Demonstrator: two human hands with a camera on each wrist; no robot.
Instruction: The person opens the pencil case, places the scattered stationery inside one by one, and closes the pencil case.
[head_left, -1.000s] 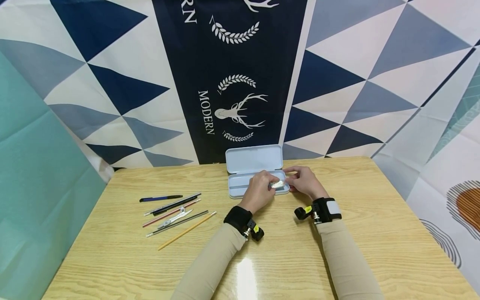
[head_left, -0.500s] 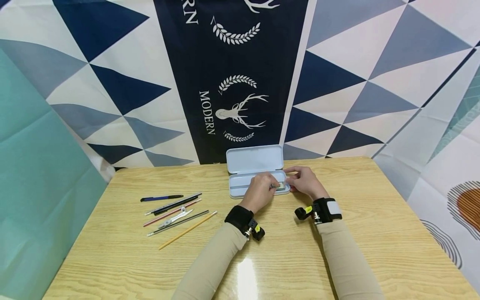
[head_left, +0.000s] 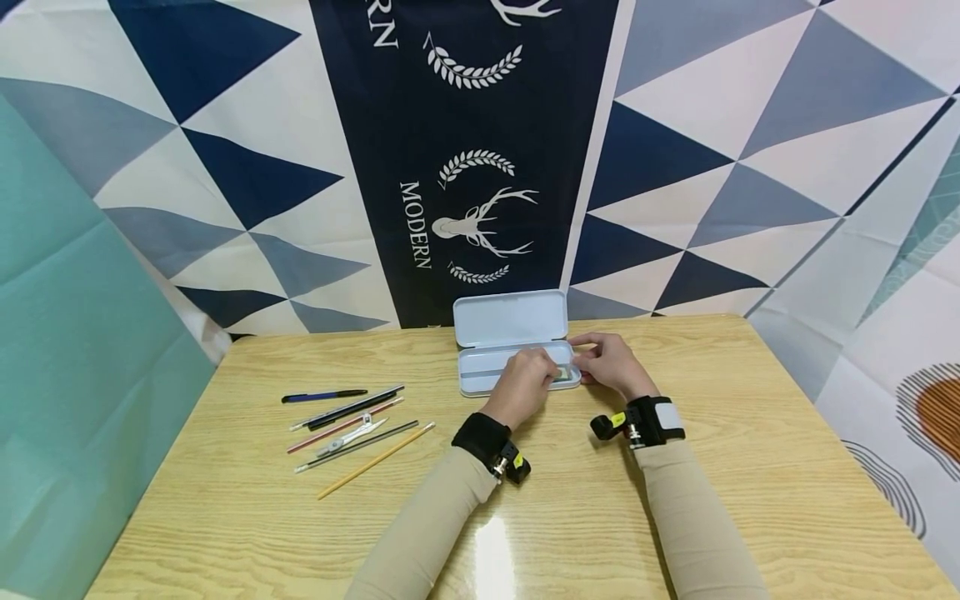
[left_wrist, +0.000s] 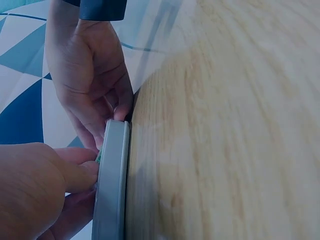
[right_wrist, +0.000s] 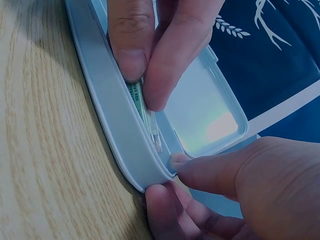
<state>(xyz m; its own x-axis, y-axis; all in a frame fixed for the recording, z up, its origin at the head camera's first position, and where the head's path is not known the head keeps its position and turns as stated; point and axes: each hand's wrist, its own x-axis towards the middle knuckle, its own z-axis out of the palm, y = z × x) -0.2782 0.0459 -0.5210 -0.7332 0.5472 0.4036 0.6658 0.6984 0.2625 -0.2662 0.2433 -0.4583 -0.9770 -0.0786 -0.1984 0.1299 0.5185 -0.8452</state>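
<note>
An open light-blue pencil case [head_left: 480, 392] stands near the table's back edge, its lid [head_left: 510, 319] raised. My left hand [head_left: 519, 383] reaches into the tray. Its thumb and finger pinch a small plastic-wrapped packet with green print [right_wrist: 139, 102], low inside the case along the front wall; what the packet contains cannot be told. At the case's right end, my right hand [head_left: 611, 364] grips the rim, with the thumb [right_wrist: 182, 161] on the inner side and fingers outside. In the left wrist view, the case's outer wall [left_wrist: 112, 175] hides most of the packet.
Left of the case lie a blue-black pen [head_left: 324, 397], a drawing compass [head_left: 351, 437], a yellow pencil [head_left: 375, 462], a red pencil [head_left: 345, 425] and several other slim writing tools. A patterned cloth [head_left: 480, 117] hangs behind the wooden table [head_left: 570, 517].
My left hand has lowered the packet from above the case's right part down into the tray. The right hand keeps its grip on the case's end.
</note>
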